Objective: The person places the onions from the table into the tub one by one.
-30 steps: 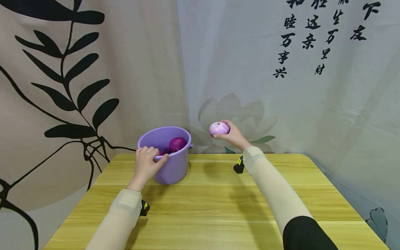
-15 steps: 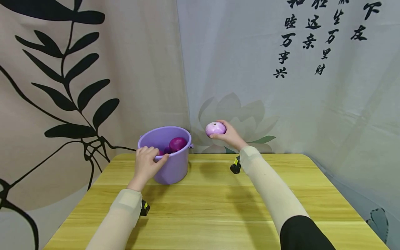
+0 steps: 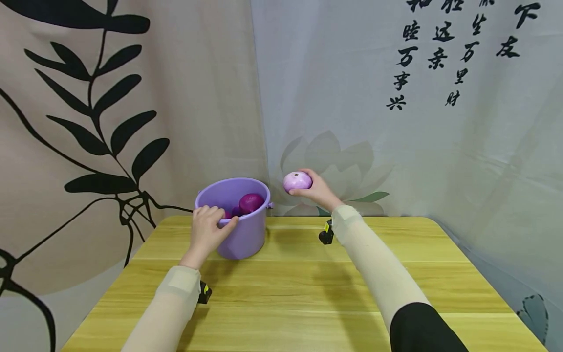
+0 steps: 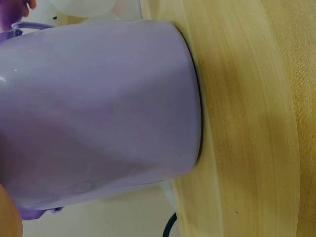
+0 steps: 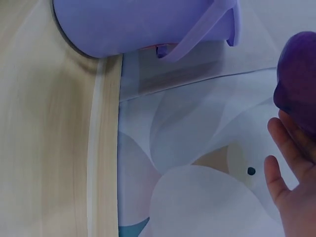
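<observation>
A purple bucket (image 3: pixel 242 237) stands upright on the table's far left part, filling much of the left wrist view. My left hand (image 3: pixel 205 232) grips its near rim, thumb spread along the edge. Above the table's far edge, right of the bucket, my right hand (image 3: pixel 315 189) holds what looks like a red onion (image 3: pixel 297 181), round and glossy with a small dark spot on top. A pointed nub shows on the onion (image 5: pixel 302 79) in the right wrist view. Inside the bucket lies a similar magenta onion (image 3: pixel 251 203), with other purple pieces partly hidden by the rim and hand.
The wooden table (image 3: pixel 281 303) spreads in front of me, and its far edge meets a hanging cloth backdrop (image 3: pixel 334 98) printed with leaves and writing. The bucket's handle (image 5: pixel 197 32) hangs at its side. A small black device (image 3: pixel 326 234) is on my right wrist.
My right hand has moved slowly left toward the bucket with the onion in it. My left hand has stayed on the rim, and the bucket has not moved.
</observation>
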`<move>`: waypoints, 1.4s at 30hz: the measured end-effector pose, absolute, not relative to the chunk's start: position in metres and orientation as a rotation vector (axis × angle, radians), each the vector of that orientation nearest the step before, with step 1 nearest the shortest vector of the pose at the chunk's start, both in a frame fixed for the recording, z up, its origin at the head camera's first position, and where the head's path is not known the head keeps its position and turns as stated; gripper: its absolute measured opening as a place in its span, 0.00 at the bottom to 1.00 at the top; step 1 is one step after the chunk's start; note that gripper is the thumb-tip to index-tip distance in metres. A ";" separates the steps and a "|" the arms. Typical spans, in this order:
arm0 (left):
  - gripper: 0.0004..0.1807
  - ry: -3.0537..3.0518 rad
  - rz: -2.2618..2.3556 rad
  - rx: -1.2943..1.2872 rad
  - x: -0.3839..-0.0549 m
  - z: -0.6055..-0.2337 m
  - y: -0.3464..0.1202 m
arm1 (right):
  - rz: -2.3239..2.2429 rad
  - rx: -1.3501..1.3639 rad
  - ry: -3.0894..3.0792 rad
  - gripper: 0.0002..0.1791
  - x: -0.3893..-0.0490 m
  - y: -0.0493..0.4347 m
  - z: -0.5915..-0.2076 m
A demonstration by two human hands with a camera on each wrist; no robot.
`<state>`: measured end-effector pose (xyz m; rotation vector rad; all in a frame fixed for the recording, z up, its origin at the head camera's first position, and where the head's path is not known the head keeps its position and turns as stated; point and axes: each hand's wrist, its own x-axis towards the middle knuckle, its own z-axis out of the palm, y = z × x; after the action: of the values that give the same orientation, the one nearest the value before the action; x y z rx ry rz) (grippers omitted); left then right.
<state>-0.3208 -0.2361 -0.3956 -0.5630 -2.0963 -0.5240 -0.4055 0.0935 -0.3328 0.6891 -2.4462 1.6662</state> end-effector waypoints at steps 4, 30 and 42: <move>0.24 -2.094 -0.529 -0.565 -0.321 -0.396 -0.237 | 1.642 0.698 -2.455 0.41 -0.406 0.089 -0.333; 0.24 -2.092 -0.518 -0.566 -0.321 -0.395 -0.236 | 1.646 0.729 -2.448 0.45 -0.409 0.061 -0.330; 0.24 -2.074 -0.514 -0.569 -0.321 -0.395 -0.236 | 1.585 0.783 -2.467 0.44 -0.406 0.043 -0.326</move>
<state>-0.3207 -0.2357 -0.3948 -0.5688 -2.0745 -0.5137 -0.4059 0.0434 -0.3263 0.7826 -2.4670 1.5847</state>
